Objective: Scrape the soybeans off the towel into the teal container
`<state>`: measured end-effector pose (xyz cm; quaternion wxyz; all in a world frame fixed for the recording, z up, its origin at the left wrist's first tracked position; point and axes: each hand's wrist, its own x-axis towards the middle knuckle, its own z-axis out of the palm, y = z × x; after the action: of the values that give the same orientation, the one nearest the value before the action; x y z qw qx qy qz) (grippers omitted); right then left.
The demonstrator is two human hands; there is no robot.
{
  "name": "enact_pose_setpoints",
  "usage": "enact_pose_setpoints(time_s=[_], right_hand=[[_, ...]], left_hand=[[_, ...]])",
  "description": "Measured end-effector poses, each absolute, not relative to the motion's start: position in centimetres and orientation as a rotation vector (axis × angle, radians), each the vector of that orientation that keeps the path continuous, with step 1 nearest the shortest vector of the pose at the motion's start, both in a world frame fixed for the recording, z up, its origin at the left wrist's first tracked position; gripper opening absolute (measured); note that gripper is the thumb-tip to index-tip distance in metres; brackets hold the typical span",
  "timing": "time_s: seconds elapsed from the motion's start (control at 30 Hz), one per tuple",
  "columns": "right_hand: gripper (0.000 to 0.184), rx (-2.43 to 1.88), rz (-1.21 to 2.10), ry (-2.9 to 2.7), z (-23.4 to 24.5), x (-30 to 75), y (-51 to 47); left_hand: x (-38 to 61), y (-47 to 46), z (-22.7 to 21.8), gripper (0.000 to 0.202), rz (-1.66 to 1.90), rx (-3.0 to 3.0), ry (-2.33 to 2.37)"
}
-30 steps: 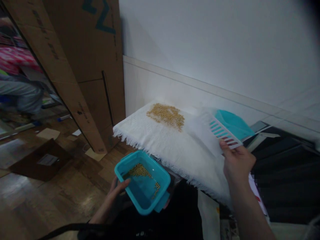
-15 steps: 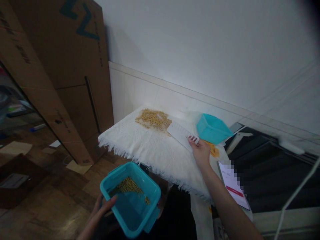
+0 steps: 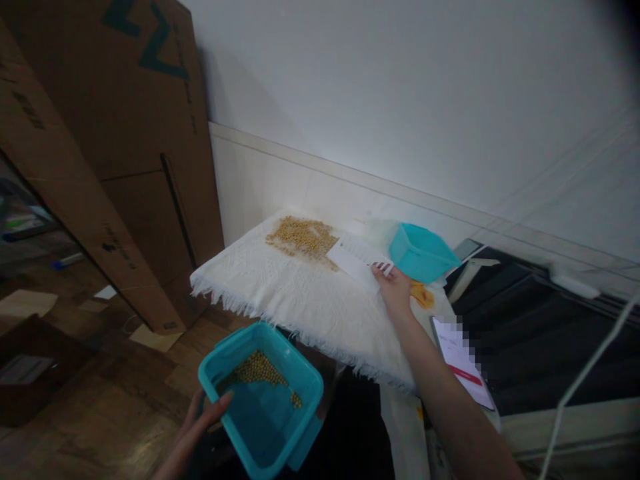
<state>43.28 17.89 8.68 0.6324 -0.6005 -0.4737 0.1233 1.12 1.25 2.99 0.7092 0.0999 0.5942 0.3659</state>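
My left hand [image 3: 203, 420] grips the near-left rim of a turquoise plastic basket [image 3: 311, 393], thumb over the edge, in front of the table. Soybeans [image 3: 260, 368] lie heaped along the basket's far side, with a small cluster at its right. Between the fingers of my right hand [image 3: 393, 283] is a white printed card [image 3: 355, 259], held low over the white fringed cloth [image 3: 260, 273]. The card's far end meets the right edge of a spread of loose soybeans [image 3: 303, 235] on the cloth.
A second turquoise basket [image 3: 423, 252] stands at the table's back right, with a yellow cloth [image 3: 421, 295] beside it. A tablet [image 3: 463, 363] lies at the right edge. A tall cardboard box [image 3: 140, 120] rises at the left, and a white wall [image 3: 400, 100] backs the table.
The view has shifted slightly. Both hands keep their holds on the basket and the card, and the card still touches the soybean spread; little else differs.
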Motion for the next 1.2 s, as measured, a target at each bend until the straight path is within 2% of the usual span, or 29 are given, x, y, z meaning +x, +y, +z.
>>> enact_pose_setpoints(time_s=[0.17, 0.77, 1.2], right_hand=[[0.045, -1.394, 0.275, -1.123, 8.7, 43.3, 17.7], [0.041, -1.398, 0.313, -1.232, 8.6, 43.5, 17.5], [0.044, -1.379, 0.41, -1.205, 9.5, 42.9, 16.6]], left_hand=[[1.3, 1.1, 3.1, 0.095, 0.812, 0.246, 1.321], [1.5, 0.9, 3.2, 0.108, 0.844, 0.255, 1.298], [1.2, 1.0, 3.0, 0.106, 0.81, 0.282, 1.314]])
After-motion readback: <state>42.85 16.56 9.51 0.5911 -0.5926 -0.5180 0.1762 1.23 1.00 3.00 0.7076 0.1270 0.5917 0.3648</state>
